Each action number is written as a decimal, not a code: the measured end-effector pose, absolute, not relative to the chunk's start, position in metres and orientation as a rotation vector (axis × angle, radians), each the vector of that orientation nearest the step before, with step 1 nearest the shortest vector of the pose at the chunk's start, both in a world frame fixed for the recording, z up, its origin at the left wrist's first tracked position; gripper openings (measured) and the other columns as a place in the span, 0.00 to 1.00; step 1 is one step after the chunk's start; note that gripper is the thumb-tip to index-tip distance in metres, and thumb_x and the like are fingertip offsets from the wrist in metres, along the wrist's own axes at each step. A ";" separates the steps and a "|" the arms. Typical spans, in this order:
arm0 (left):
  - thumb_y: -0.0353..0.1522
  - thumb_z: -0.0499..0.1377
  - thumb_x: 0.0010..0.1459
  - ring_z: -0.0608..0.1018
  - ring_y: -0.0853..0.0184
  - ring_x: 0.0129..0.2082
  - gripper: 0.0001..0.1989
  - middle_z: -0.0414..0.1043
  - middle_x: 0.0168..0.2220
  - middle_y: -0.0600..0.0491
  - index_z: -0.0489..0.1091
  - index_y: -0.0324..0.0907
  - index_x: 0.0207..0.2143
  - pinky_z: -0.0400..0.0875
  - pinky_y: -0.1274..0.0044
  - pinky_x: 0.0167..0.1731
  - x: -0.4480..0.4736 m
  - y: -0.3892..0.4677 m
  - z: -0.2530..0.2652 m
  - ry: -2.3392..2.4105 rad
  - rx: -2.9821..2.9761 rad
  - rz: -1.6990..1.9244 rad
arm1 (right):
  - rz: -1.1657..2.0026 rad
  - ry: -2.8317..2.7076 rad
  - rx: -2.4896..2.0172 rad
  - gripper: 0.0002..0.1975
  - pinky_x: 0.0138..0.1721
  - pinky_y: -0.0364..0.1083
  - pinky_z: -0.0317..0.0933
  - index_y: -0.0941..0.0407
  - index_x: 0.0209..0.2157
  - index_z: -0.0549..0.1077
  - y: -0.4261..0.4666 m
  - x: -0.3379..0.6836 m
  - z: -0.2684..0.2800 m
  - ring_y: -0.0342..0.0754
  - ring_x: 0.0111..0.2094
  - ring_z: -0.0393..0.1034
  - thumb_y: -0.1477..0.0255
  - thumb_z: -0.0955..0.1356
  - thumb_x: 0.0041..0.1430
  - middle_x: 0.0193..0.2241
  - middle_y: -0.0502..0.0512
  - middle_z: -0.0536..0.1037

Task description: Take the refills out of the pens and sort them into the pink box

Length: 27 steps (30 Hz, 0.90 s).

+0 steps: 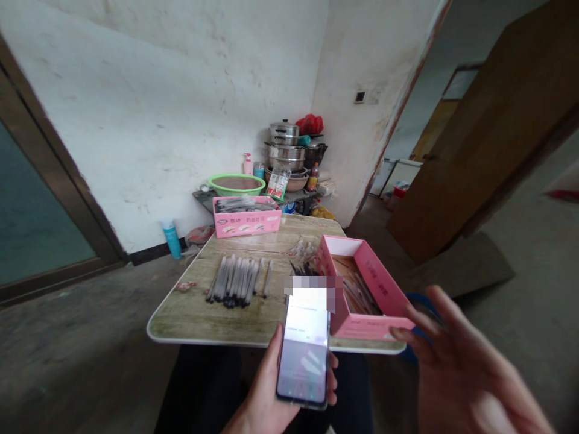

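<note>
My left hand (266, 386) is wrapped round a smartphone (304, 355), held upright above my lap with its lit screen facing me. Raised at the lower right, my right hand (465, 361) has its fingers spread and holds nothing; it is a little blurred. It is nearest to an open pink box (373, 325) with some thin sticks inside. On the table (181, 319), a row of pens with dark ends (237, 280) lies left of the phone. Dark small parts (304, 269) and pale small parts (305, 248) lie beside the pink box, partly hidden behind the phone.
A second pink box (246, 224), full of pens, stands at the table's far edge. Behind it are a green basin (236, 183) and stacked steel pots (286, 154). A blue spray can (171, 239) stands on the floor at left. A wooden door (474, 132) is at right.
</note>
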State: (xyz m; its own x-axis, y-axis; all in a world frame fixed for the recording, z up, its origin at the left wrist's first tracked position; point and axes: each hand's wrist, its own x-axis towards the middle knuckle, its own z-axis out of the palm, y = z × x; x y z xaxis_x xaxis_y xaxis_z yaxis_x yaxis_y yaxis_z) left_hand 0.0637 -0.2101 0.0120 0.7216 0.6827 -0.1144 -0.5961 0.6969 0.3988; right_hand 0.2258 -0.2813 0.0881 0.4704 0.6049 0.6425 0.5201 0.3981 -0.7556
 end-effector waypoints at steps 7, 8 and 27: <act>0.56 0.39 0.61 0.78 0.60 0.31 0.42 0.77 0.36 0.38 0.75 0.28 0.44 0.69 0.72 0.31 0.067 -0.210 0.009 0.223 0.299 0.677 | 0.300 -1.034 -1.507 0.20 0.41 0.45 0.73 0.55 0.47 0.77 -0.279 0.189 0.020 0.55 0.41 0.78 0.60 0.71 0.55 0.41 0.57 0.81; 0.55 0.39 0.62 0.78 0.60 0.30 0.41 0.78 0.36 0.39 0.75 0.29 0.45 0.69 0.72 0.32 0.067 -0.211 0.009 0.215 0.285 0.667 | 0.296 -1.019 -1.535 0.20 0.40 0.44 0.73 0.55 0.46 0.77 -0.279 0.187 0.015 0.54 0.41 0.78 0.59 0.70 0.55 0.39 0.56 0.82; 0.58 0.39 0.60 0.79 0.56 0.35 0.44 0.77 0.39 0.36 0.72 0.27 0.49 0.68 0.71 0.36 0.066 -0.216 -0.006 0.179 0.362 0.554 | 0.224 -1.239 -1.560 0.22 0.39 0.40 0.72 0.53 0.55 0.70 -0.270 0.212 0.019 0.50 0.42 0.77 0.62 0.66 0.62 0.44 0.55 0.80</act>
State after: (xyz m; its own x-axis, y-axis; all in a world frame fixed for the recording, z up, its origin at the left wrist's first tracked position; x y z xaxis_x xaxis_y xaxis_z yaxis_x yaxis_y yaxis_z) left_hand 0.0657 -0.2155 -0.0062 0.8369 0.5431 -0.0690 -0.4808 0.7894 0.3817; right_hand 0.2120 -0.2700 0.0189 0.4396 0.7844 0.4377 0.5820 0.1225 -0.8039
